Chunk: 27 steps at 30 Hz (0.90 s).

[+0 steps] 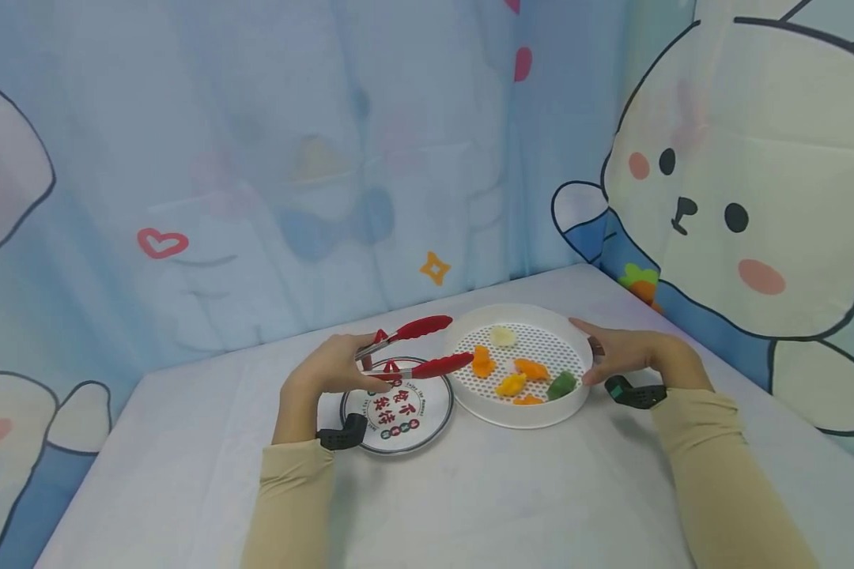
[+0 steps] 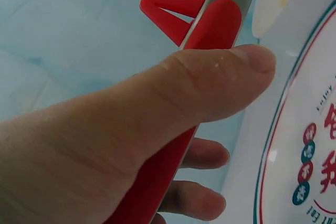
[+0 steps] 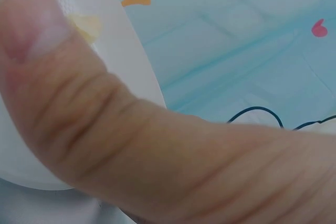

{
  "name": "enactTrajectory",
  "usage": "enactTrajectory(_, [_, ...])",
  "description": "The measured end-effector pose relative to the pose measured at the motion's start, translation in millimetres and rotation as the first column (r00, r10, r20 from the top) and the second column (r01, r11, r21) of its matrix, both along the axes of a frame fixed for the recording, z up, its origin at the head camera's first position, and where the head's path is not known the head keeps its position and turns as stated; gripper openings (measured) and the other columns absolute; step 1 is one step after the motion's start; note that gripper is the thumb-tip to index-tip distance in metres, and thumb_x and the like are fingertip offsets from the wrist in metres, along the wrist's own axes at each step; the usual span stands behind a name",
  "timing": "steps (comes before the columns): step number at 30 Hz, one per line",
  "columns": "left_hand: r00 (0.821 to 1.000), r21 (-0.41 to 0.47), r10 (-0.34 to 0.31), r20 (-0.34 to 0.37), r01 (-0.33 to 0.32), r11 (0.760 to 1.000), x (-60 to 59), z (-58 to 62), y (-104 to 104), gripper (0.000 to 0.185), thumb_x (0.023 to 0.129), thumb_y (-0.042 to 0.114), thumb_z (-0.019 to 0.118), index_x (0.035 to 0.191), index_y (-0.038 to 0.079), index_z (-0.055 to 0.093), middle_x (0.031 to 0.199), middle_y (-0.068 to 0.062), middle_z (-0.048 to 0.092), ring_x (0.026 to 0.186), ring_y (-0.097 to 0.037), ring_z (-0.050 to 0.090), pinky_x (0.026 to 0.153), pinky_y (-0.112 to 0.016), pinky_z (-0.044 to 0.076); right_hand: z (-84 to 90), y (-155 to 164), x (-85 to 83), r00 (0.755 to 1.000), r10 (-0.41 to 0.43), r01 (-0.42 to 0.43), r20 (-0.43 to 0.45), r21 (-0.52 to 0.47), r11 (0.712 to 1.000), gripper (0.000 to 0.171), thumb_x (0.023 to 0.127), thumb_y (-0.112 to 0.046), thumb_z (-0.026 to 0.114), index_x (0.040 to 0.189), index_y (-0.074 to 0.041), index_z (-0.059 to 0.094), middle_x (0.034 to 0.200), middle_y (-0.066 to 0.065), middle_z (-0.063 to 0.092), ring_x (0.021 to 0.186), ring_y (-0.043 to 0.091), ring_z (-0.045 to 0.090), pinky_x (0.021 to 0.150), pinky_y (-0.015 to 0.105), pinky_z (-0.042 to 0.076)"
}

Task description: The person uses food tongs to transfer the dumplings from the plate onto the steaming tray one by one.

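My left hand [image 1: 338,365] holds a pair of metal tongs with red tips [image 1: 437,366]. Their two arms are spread and point right, above a white plate and toward the basket. In the left wrist view the thumb lies across the red handle of the tongs [image 2: 215,24]. My right hand [image 1: 622,348] grips the right side of a round white steamer basket [image 1: 519,416] with a perforated floor. Inside it lie orange pieces [image 1: 482,361], a yellow piece [image 1: 511,385], a green piece [image 1: 561,385] and a pale piece [image 1: 502,336]. Their kind cannot be told.
The plate [image 1: 434,411], with red lettering and a dark rim line, stands left of the basket, partly under the tongs. A white cloth [image 1: 484,490] covers the table. Behind it hangs a blue cartoon curtain [image 1: 256,158].
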<state>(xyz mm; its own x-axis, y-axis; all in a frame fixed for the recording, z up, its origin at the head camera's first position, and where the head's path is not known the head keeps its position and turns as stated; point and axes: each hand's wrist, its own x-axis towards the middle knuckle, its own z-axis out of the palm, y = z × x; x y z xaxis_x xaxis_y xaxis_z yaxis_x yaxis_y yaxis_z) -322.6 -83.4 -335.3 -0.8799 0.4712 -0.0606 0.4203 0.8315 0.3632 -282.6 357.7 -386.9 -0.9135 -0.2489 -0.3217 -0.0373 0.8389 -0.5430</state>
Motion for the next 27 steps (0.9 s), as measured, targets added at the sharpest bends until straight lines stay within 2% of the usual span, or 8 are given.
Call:
enactTrajectory(3, [0.999, 0.015, 0.025, 0.028, -0.025, 1.0, -7.8, -13.6, -6.9, 0.086, 0.069, 0.04, 0.083, 0.143, 0.018, 0.044, 0.12, -0.003, 0.061, 0.103, -0.019, 0.053, 0.085, -0.037, 0.051, -0.9, 0.4, 0.4, 1.0, -0.004, 0.004, 0.003, 0.003, 1.0, 0.121, 0.076, -0.05, 0.074, 0.15, -0.003, -0.01, 0.15, 0.037, 0.012, 0.134, 0.055, 0.022, 0.101, 0.071, 0.023])
enactTrajectory(7, [0.994, 0.029, 0.084, 0.076, -0.086, 0.996, -15.4, -30.7, -19.5, 0.087, 0.068, 0.04, 0.083, 0.142, 0.017, 0.045, 0.126, -0.004, 0.059, 0.112, -0.022, 0.052, 0.092, -0.043, 0.05, -1.8, -1.0, 0.0, 1.0, -0.002, 0.002, 0.002, 0.003, 1.0, 0.121, 0.076, -0.051, 0.074, 0.15, -0.002, -0.009, 0.15, 0.037, 0.013, 0.135, 0.054, 0.023, 0.101, 0.071, 0.023])
enactTrajectory(12, [0.988, 0.025, 0.114, 0.102, -0.117, 0.993, -19.9, -44.6, -34.7, 0.089, 0.067, 0.041, 0.084, 0.142, 0.015, 0.044, 0.125, -0.005, 0.06, 0.109, -0.021, 0.053, 0.094, -0.045, 0.048, -0.5, -3.6, -1.9, 1.0, 0.008, -0.008, 0.002, -0.007, 1.0, 0.121, 0.076, -0.052, 0.073, 0.15, -0.003, -0.009, 0.15, 0.037, 0.013, 0.134, 0.055, 0.023, 0.101, 0.071, 0.024])
enactTrajectory(16, [0.988, 0.03, 0.116, 0.104, -0.12, 0.992, -21.3, -48.9, -37.7, 0.09, 0.066, 0.039, 0.085, 0.142, 0.013, 0.044, 0.124, -0.005, 0.06, 0.108, -0.021, 0.053, 0.095, -0.045, 0.047, 1.3, -3.6, -2.9, 1.0, 0.002, -0.002, 0.007, -0.006, 1.0, 0.12, 0.077, -0.053, 0.072, 0.151, -0.004, -0.009, 0.15, 0.038, 0.014, 0.133, 0.056, 0.024, 0.1, 0.071, 0.026])
enactTrajectory(22, [0.989, 0.007, 0.11, 0.095, -0.111, 0.994, -22.3, -51.4, -32.0, 0.088, 0.066, 0.039, 0.085, 0.141, 0.014, 0.046, 0.14, -0.009, 0.05, 0.13, -0.027, 0.045, 0.104, -0.05, 0.04, 1.8, -1.4, -2.2, 1.0, -0.001, 0.001, -0.009, 0.011, 1.0, 0.12, 0.076, -0.051, 0.074, 0.15, -0.003, -0.008, 0.149, 0.038, 0.014, 0.132, 0.056, 0.023, 0.099, 0.072, 0.024])
enactTrajectory(27, [0.994, -0.038, 0.09, 0.063, -0.087, 0.995, -20.9, -50.6, -26.2, 0.089, 0.064, 0.039, 0.086, 0.141, 0.015, 0.047, 0.133, -0.01, 0.051, 0.12, -0.026, 0.05, 0.099, -0.046, 0.045, 0.4, -0.2, -1.1, 1.0, 0.003, -0.003, -0.013, 0.006, 1.0, 0.12, 0.076, -0.05, 0.074, 0.151, -0.003, -0.007, 0.15, 0.037, 0.014, 0.133, 0.055, 0.024, 0.1, 0.072, 0.024])
